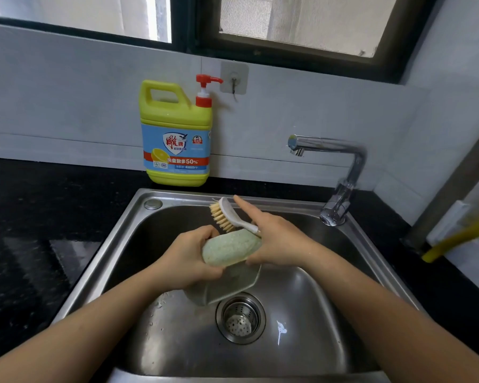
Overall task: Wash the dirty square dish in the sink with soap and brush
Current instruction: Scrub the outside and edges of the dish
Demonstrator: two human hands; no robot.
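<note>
Dish: pale green square dish (231, 248), tilted on edge above the sink (105, 258), over the drain.
Left hand (190, 255): fingers curled round the dish's left side.
Right hand (277, 241): clasps the brush (228, 217) handle, forefinger straight.
Key relation: the bristles point down-left, just above the dish's top edge, which runs between the two hands.
Soap bottle (176, 134): behind the sink, well apart.

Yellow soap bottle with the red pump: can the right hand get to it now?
Probably yes: the way to the yellow soap bottle looks free, though the right hand grips the white-handled bristle brush.
</note>
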